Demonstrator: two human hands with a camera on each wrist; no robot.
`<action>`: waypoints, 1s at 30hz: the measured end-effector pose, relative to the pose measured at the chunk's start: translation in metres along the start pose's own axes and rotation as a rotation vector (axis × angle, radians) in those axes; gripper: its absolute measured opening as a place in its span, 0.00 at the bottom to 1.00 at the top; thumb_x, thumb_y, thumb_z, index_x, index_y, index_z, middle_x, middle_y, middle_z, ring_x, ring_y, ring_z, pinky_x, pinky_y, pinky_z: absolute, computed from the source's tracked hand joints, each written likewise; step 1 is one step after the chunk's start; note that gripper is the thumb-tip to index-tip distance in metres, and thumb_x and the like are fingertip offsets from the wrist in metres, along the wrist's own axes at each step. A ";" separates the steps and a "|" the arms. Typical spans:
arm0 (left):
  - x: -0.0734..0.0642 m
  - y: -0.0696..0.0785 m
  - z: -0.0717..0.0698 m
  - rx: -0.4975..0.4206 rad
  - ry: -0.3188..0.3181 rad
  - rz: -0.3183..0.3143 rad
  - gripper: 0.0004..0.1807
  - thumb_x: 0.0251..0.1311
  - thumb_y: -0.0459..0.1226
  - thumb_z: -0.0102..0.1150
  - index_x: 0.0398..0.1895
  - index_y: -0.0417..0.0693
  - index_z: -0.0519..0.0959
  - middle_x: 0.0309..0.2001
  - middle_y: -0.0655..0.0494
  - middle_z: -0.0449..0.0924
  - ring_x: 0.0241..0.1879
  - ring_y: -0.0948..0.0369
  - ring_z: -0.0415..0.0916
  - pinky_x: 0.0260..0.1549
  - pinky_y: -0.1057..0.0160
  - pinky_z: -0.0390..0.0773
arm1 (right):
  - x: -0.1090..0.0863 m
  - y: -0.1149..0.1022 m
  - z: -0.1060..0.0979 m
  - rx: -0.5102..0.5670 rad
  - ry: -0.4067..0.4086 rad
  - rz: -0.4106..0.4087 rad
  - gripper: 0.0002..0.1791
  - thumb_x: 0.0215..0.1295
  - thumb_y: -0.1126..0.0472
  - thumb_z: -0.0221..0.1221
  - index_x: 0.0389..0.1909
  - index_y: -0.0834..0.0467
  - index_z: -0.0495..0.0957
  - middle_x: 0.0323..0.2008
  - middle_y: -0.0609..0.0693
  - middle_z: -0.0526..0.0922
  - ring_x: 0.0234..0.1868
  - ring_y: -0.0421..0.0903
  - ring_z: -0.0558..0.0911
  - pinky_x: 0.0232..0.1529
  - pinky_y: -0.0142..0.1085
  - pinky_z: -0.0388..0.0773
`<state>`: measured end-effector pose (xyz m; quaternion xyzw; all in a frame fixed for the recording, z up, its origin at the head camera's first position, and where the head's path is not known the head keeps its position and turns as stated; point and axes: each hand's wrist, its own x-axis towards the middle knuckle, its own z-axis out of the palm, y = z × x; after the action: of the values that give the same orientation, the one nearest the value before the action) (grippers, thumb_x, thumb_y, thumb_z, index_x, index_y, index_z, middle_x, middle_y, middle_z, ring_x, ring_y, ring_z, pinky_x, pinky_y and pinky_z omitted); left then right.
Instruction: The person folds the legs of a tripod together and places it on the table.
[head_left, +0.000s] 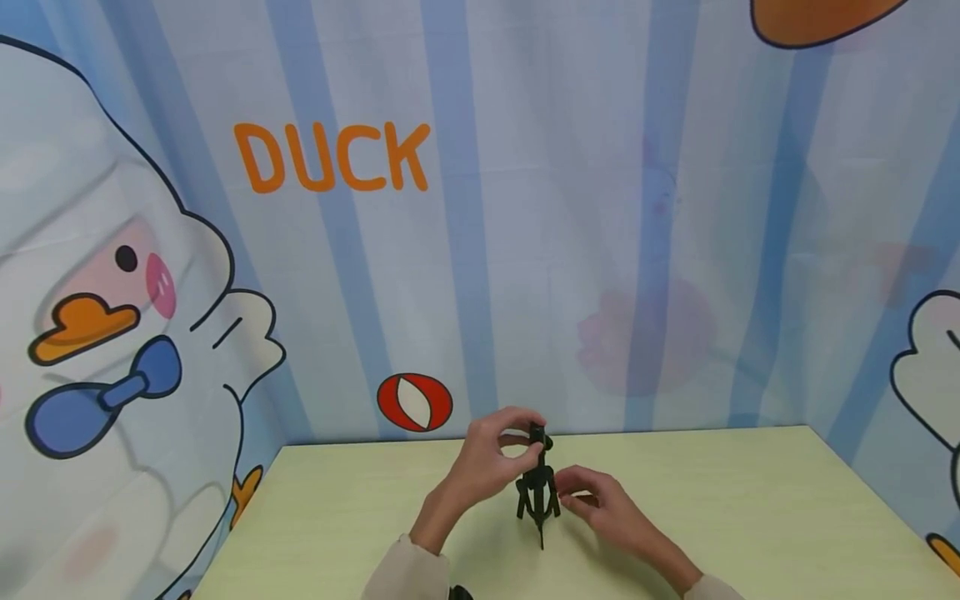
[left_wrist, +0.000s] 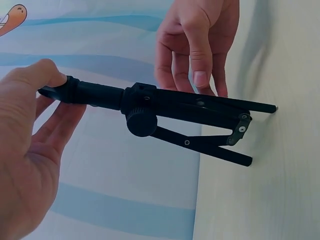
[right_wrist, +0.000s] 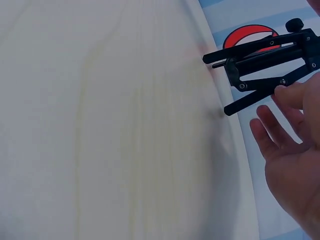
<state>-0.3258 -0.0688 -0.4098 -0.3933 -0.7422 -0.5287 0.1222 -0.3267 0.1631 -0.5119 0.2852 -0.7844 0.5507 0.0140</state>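
A small black tripod (head_left: 537, 479) is held upright over the pale table, its legs folded partly in. My left hand (head_left: 491, 457) grips its top end between thumb and fingers. In the left wrist view, a round knob (left_wrist: 141, 122) sticks out below the tripod's column, and metal-riveted braces join the legs near their lower ends. My right hand (head_left: 606, 507) is at the tripod's right side. From the right wrist, its thumb and forefinger pinch one leg (right_wrist: 247, 103), while the other fingers (right_wrist: 270, 125) curve loosely away from it.
The light yellow table (head_left: 337, 500) runs back to a fabric backdrop (head_left: 540, 208) printed with blue stripes, a cartoon duck and orange letters. A dark object (head_left: 461, 592) shows at the bottom edge beside the left sleeve (head_left: 408, 571).
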 end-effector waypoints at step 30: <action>-0.003 0.000 -0.002 -0.031 0.044 -0.009 0.18 0.64 0.24 0.67 0.55 0.47 0.86 0.50 0.54 0.85 0.52 0.53 0.84 0.51 0.62 0.85 | -0.001 0.005 -0.001 0.111 -0.174 -0.038 0.12 0.72 0.70 0.61 0.53 0.66 0.84 0.51 0.65 0.85 0.50 0.49 0.85 0.55 0.36 0.82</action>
<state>-0.3240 -0.0718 -0.4108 -0.3800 -0.7329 -0.5491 0.1299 -0.3284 0.1657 -0.5157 0.3469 -0.7454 0.5661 -0.0595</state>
